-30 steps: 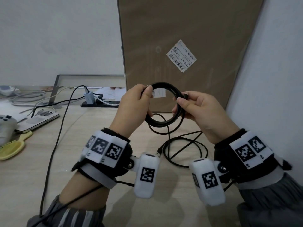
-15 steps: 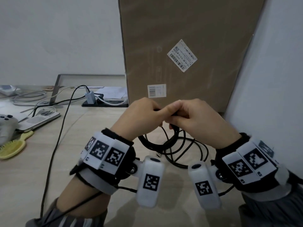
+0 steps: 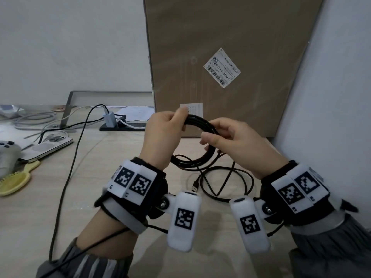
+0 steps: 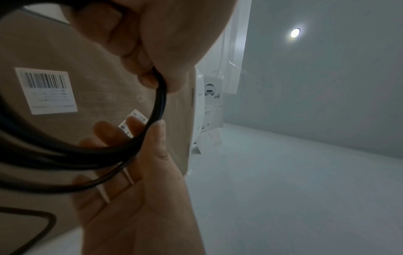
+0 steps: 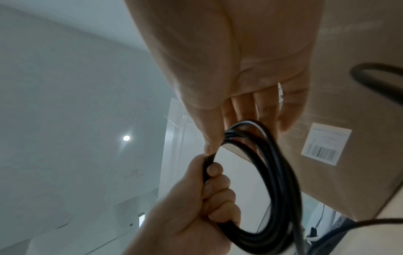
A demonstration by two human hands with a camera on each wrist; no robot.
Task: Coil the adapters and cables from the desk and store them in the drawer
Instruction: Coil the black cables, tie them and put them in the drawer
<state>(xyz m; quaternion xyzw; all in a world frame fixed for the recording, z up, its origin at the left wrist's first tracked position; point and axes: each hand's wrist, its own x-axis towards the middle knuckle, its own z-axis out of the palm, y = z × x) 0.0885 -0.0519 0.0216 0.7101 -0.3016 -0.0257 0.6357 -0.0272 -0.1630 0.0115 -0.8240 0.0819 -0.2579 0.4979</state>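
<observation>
Black cable coil | left hand grip clenched round it | right hand grip pinching it

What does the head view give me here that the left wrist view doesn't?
Head only: the loose cable tail and USB plug on the desk, plus a phone and yellow brush.

Left wrist only: a white package behind the cardboard box.

Both: left hand and right hand holding the black coil.
</observation>
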